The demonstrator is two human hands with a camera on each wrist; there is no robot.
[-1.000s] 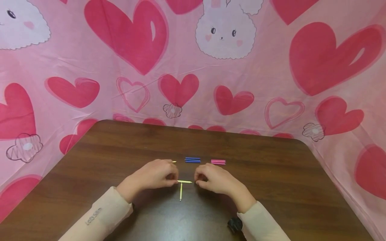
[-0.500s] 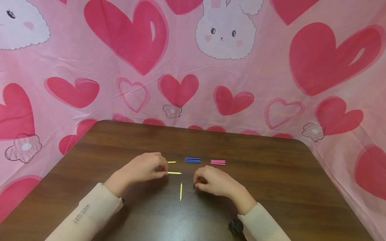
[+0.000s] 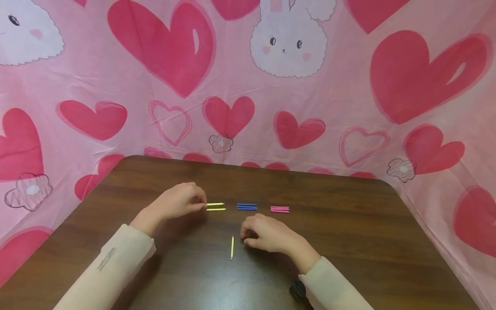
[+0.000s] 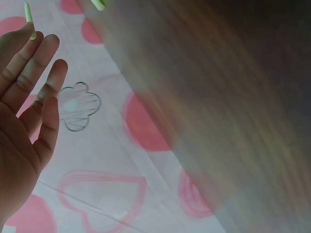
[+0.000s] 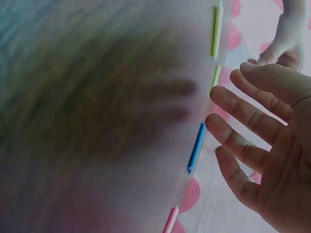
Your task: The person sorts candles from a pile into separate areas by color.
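In the head view my left hand (image 3: 176, 202) pinches the end of a thin yellow stick with a narrow tip (image 3: 215, 204). The left wrist view shows this yellow stick (image 4: 29, 20) between thumb and index finger. Just nearer to me, a second yellow stick (image 3: 217, 209) lies almost parallel, its left end hidden by the hand. A third yellow stick (image 3: 232, 247) lies lengthwise at the middle of the table. Beside it my right hand (image 3: 271, 234) hovers with loosely bent fingers, holding nothing; its fingers (image 5: 248, 114) are spread in the right wrist view.
Several blue sticks (image 3: 246, 206) lie side by side to the right of the yellow pair. Farther right is a row of pink sticks (image 3: 280, 209). A pink cloth (image 3: 232, 77) with hearts and rabbits hangs behind the brown table (image 3: 329, 232).
My left hand has carried its yellow stick away from the top of the lengthwise one, back and left to the other yellow stick. The right hand has shifted slightly left.
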